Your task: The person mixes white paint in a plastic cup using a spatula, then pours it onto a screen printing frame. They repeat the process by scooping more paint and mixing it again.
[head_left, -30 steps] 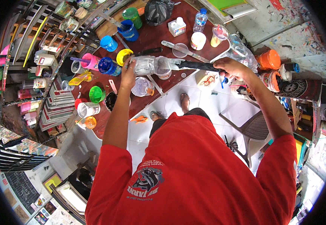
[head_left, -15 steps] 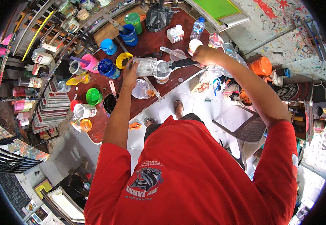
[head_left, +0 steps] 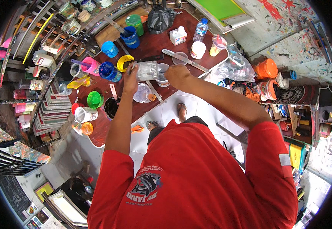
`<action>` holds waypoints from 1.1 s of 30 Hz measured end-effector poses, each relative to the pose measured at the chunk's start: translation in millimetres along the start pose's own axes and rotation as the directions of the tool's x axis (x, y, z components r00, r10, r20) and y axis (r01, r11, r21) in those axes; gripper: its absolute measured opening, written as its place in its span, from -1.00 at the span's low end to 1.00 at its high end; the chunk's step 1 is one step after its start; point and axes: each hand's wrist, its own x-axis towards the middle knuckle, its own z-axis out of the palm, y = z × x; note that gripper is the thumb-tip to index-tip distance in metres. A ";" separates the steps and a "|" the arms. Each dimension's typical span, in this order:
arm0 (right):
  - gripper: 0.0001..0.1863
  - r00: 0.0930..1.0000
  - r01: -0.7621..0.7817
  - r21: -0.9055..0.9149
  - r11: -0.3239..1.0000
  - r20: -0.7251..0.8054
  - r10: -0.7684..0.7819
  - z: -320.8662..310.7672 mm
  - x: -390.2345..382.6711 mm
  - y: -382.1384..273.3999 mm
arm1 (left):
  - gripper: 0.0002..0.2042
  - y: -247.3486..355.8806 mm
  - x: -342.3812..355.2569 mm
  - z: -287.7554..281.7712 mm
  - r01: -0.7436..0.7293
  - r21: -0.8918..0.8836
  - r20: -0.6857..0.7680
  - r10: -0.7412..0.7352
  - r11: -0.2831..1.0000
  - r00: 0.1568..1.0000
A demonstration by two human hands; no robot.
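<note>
My left hand (head_left: 130,81) is wrapped round a clear plastic container (head_left: 147,71) tipped on its side above the table, its mouth toward the right. Just right of that mouth, my right hand (head_left: 178,76) is closed in a fist; the black-handled spatula it held earlier is hidden behind the fingers and container. A white tub (head_left: 162,81) stands beneath, partly covered by my right hand. Near my left wrist is a round clear tub (head_left: 143,93) with an orange patch on its side. A long metal strip (head_left: 196,65) lies across a clear lid (head_left: 180,58) beyond my right hand.
Several paint pots, including a blue one (head_left: 111,71) and a green one (head_left: 95,99), crowd the dark red table (head_left: 133,116) on the left. A white jar (head_left: 198,50) and water bottle (head_left: 200,29) stand at the back right. A chair (head_left: 232,133) is below right.
My right hand has moved left and inward to the container's mouth, taking the spatula with it. The metal strip and white jar now show fully. My left hand stays nearly in place.
</note>
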 end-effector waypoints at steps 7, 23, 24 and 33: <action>-0.82 0.986 0.081 0.220 0.972 -0.159 -0.046 12.4 -6.3 18.4 | -0.62 -2.8 -1.6 3.0 0.016 -0.079 -0.017 -0.018 0.997 1.000; -0.84 0.896 0.093 0.327 0.940 -0.439 0.064 7.3 -21.5 30.4 | -0.65 4.4 1.7 -1.5 0.035 -0.066 -0.009 -0.036 0.997 0.999; -0.84 0.857 0.128 0.352 0.927 -0.510 0.075 10.1 -27.7 28.0 | -0.65 3.6 2.4 -1.6 0.026 -0.072 0.006 -0.026 0.997 1.000; -0.75 0.830 0.185 0.300 0.936 -0.558 0.014 37.3 -90.9 14.2 | -0.67 -1.6 6.8 -1.1 0.042 -0.065 0.001 -0.042 0.997 0.999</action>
